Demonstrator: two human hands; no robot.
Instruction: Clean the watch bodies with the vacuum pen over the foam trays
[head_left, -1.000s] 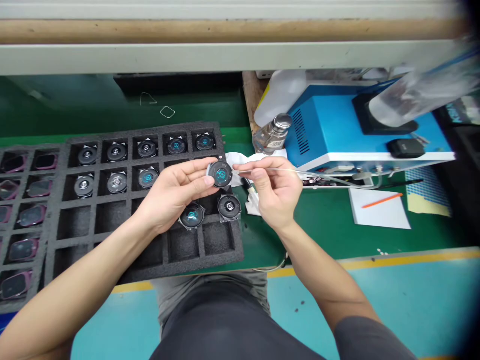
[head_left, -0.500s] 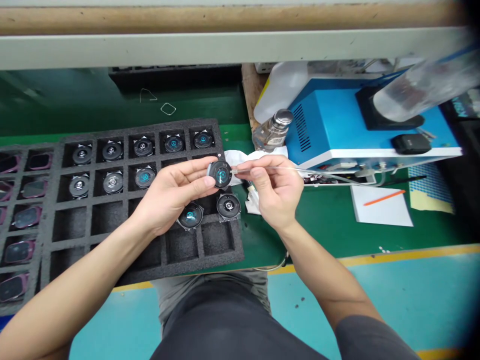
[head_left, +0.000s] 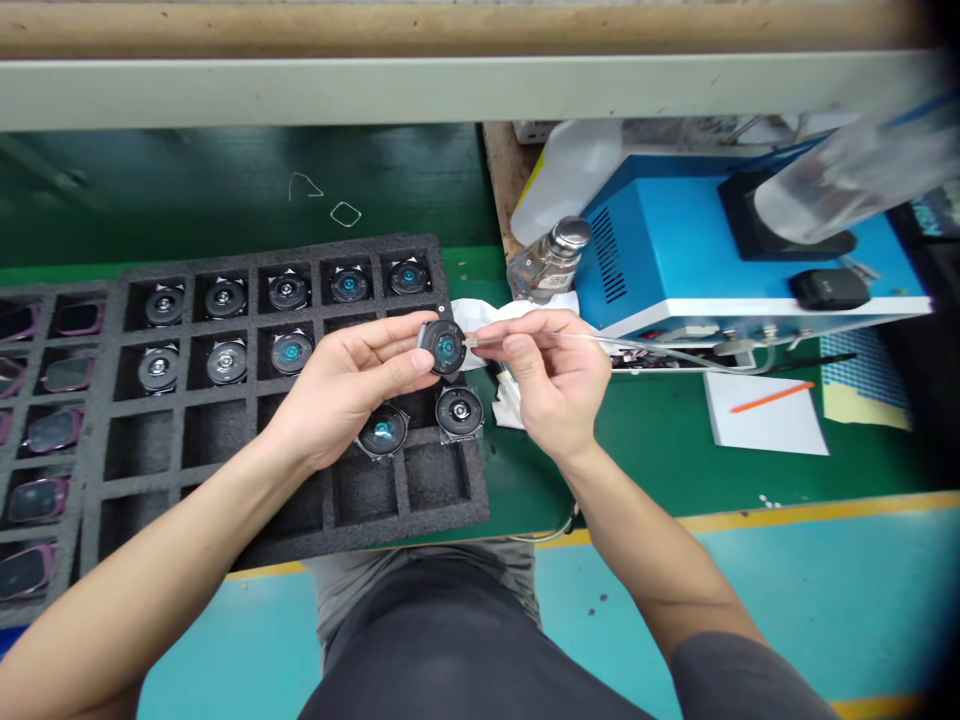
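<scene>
My left hand (head_left: 349, 385) grips a round black disc part (head_left: 445, 347) with a teal centre by its edge, above the foam tray. My right hand (head_left: 551, 385) pinches a thin clear dispensing tube (head_left: 570, 338), and its tip sits at the disc's right edge. Whether the tip touches the disc is hard to tell. Below the hands lies a black foam tray (head_left: 420, 522) with square cells. Several similar discs sit in its upper cells, including one (head_left: 459, 412) just under my left fingers. A white cloth (head_left: 508, 405) lies beneath my right hand.
A second foam tray (head_left: 45, 500) holds pink-rimmed pieces at far left. Behind stand a glass bottle (head_left: 547, 262), a white plastic bottle (head_left: 566, 185) and a blue machine (head_left: 675, 235). Paper with an orange pen (head_left: 765, 415) lies on the green mat.
Both hands stay almost still with the same holds. The whole scene drifts slightly as my head moves.
</scene>
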